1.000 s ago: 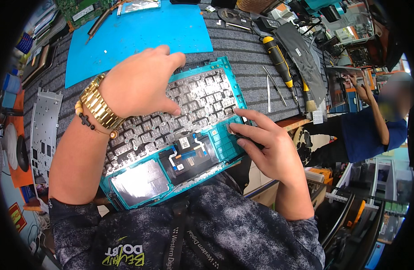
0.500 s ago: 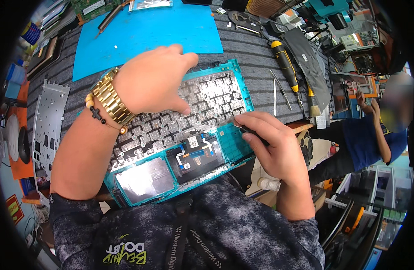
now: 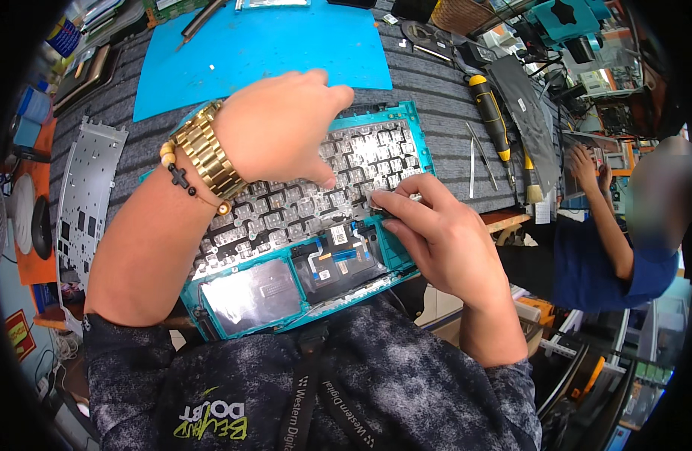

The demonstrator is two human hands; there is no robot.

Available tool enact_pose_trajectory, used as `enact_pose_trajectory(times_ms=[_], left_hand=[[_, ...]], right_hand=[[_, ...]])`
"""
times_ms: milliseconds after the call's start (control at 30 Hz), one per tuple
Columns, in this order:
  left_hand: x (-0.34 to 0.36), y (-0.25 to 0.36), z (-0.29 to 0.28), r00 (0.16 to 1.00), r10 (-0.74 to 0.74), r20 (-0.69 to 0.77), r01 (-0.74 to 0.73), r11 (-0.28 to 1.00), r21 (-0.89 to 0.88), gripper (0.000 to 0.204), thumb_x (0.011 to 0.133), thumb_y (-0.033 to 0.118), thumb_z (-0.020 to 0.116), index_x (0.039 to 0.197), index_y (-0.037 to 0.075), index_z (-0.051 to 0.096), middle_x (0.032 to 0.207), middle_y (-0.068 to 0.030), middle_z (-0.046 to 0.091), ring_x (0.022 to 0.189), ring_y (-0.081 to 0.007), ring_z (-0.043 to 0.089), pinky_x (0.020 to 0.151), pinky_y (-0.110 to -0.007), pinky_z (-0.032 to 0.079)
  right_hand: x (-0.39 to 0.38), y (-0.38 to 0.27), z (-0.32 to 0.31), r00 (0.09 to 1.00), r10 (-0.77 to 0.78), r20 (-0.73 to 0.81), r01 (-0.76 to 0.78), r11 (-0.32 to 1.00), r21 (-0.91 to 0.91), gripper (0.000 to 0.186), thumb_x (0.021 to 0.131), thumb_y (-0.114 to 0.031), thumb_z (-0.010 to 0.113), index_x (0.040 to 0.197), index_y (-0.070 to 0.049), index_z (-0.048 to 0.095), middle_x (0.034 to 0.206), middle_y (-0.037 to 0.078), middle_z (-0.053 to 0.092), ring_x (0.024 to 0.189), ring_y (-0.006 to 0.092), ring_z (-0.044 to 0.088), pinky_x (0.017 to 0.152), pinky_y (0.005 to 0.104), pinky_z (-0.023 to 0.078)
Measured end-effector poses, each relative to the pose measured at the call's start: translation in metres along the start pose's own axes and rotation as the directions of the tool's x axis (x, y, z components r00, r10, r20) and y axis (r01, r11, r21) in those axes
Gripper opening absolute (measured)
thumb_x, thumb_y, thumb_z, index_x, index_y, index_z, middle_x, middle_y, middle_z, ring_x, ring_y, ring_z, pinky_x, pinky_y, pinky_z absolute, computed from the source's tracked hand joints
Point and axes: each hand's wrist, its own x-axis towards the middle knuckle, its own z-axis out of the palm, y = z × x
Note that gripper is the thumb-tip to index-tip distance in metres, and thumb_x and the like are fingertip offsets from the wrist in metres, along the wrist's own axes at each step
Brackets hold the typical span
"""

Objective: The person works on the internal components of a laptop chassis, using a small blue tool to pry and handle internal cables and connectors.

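Note:
A teal laptop palm-rest housing (image 3: pixel 244 323) lies underside up, with a silvery keyboard backing (image 3: pixel 380 150), a black touchpad module (image 3: pixel 340 270) and ribbon cables exposed. My left hand (image 3: pixel 274 131), wearing a gold watch (image 3: pixel 210 154), spans the upper keyboard, thumb resting on it and fingers spread toward the top edge. At the keyboard's lower right, my right hand (image 3: pixel 436 233) pinches a small dark tool, mostly hidden by the fingers.
Behind are a blue mat (image 3: pixel 263 45) and a yellow-black screwdriver (image 3: pixel 490 116). Tweezers (image 3: pixel 472 161) and a brush (image 3: pixel 532 180) lie at right. A metal plate (image 3: pixel 90 195) is at left. A co-worker (image 3: pixel 609 255) works at the far right.
The housing and both hands have shifted slightly right in view. My right fingers have moved inward onto the keyboard's lower rows. The co-worker's hands and arm have changed position.

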Motion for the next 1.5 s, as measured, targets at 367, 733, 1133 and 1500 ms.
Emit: enact_pose_trajectory(times_ms=[367, 733, 1133, 1500], left_hand=[[0.0, -0.001, 0.002, 1.0, 0.005, -0.021, -0.005, 1.0, -0.009, 0.085, 0.077, 0.044, 0.115, 0.141, 0.004, 0.077, 0.132, -0.0189, 0.079, 0.128, -0.0434, 0.08, 0.107, -0.055, 0.068], [0.001, 0.002, 0.001, 1.0, 0.0, -0.012, 0.0, 1.0, 0.002, 0.088, 0.075, 0.043, 0.116, 0.144, 0.004, 0.078, 0.133, -0.0204, 0.08, 0.13, -0.0433, 0.08, 0.109, -0.055, 0.068], [0.006, 0.0, 0.0, 0.999, 0.036, 0.002, -0.036, 0.999, -0.02, 0.086, 0.074, 0.041, 0.117, 0.142, 0.004, 0.079, 0.129, -0.0224, 0.081, 0.127, -0.0449, 0.081, 0.107, -0.055, 0.068], [0.008, -0.003, -0.001, 1.0, 0.01, 0.018, -0.01, 0.999, -0.037, 0.095, 0.069, 0.044, 0.118, 0.145, 0.005, 0.078, 0.128, -0.021, 0.08, 0.125, -0.0442, 0.081, 0.104, -0.055, 0.068]], right_hand=[[0.017, -0.005, 0.008, 0.996, -0.086, -0.005, 0.086, 0.994, -0.067, 0.031, 0.108, -0.007, 0.088, 0.138, -0.011, 0.087, 0.138, 0.012, 0.082, 0.101, 0.0407, 0.086, 0.085, 0.0521, 0.068], [0.015, -0.007, 0.016, 0.996, -0.072, -0.05, 0.069, 0.996, -0.058, 0.03, 0.105, -0.006, 0.086, 0.135, -0.008, 0.086, 0.135, 0.013, 0.082, 0.105, 0.0413, 0.085, 0.087, 0.0537, 0.07], [0.01, -0.012, 0.035, 0.991, -0.036, -0.13, 0.022, 0.994, -0.109, 0.029, 0.108, -0.006, 0.087, 0.137, -0.011, 0.088, 0.137, 0.011, 0.083, 0.104, 0.0413, 0.087, 0.085, 0.053, 0.071], [0.037, -0.003, -0.012, 0.971, -0.211, 0.111, 0.235, 0.923, -0.303, 0.033, 0.096, -0.007, 0.09, 0.128, -0.016, 0.089, 0.145, 0.004, 0.079, 0.101, 0.0376, 0.086, 0.081, 0.052, 0.068]])
